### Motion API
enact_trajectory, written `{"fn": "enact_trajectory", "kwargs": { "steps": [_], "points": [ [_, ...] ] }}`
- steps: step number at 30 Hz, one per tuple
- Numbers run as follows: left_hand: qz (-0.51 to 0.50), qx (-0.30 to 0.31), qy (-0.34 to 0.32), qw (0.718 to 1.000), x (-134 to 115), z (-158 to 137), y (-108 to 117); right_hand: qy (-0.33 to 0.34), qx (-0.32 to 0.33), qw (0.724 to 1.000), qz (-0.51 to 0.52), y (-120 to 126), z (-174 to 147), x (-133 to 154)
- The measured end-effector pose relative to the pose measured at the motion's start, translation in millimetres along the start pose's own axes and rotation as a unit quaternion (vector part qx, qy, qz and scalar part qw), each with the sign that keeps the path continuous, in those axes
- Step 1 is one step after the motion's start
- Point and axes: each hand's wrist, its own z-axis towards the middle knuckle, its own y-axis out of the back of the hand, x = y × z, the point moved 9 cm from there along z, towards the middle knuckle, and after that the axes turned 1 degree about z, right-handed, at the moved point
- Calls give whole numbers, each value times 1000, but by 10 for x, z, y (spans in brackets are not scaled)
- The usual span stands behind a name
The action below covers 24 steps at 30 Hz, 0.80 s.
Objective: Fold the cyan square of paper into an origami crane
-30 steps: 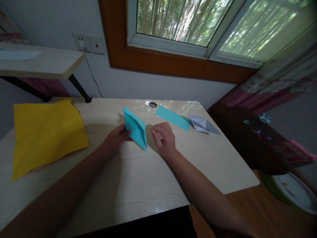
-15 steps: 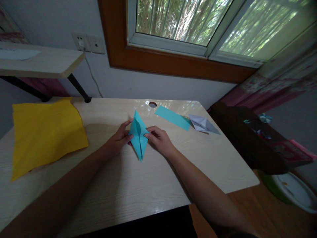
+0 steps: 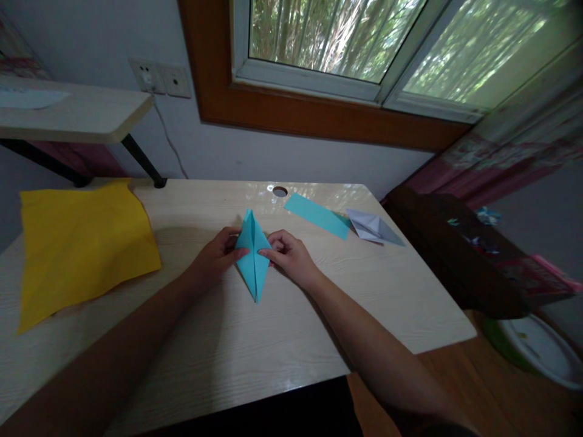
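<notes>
A turquoise sheet of paper folded into a diamond (image 3: pixel 253 276) is held over the middle of the desk, one point toward the window and the other toward me. A slit runs down its centre. My left hand (image 3: pixel 223 250) grips its left corner, thumb on the front face and fingers behind. At the right corner my right hand (image 3: pixel 288 254) pinches the paper the same way, its thumb near the centre line. The fingertips behind the paper are partly hidden.
A turquoise paper strip (image 3: pixel 317 215) and a folded pale paper piece (image 3: pixel 374 227) lie on the desk (image 3: pixel 346 297) to the right. Yellow paper (image 3: pixel 88 249) lies at the left, under a raised shelf (image 3: pixel 77 118). A round cable hole (image 3: pixel 280 192) is near the back edge.
The folded paper has tipped slightly and its upper point has come down a little. My right thumb has moved inward on the front face; both hands keep their hold.
</notes>
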Motion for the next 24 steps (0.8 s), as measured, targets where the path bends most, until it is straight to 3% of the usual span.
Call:
{"fn": "enact_trajectory", "kwargs": {
  "steps": [7,11,19,24],
  "points": [
    [7,6,21,1000,68,-20,1,-15,37,999,26,-86,-26,-3],
    [5,5,36,999,88,-20,1,7,37,999,-14,-74,-21,53],
    [20,82,11,996,-32,-59,-197,31,24,999,-37,-31,0,141],
    [86,42,-17,995,-105,-64,-141,35,-3,998,-42,8,12,134]
  ]
}}
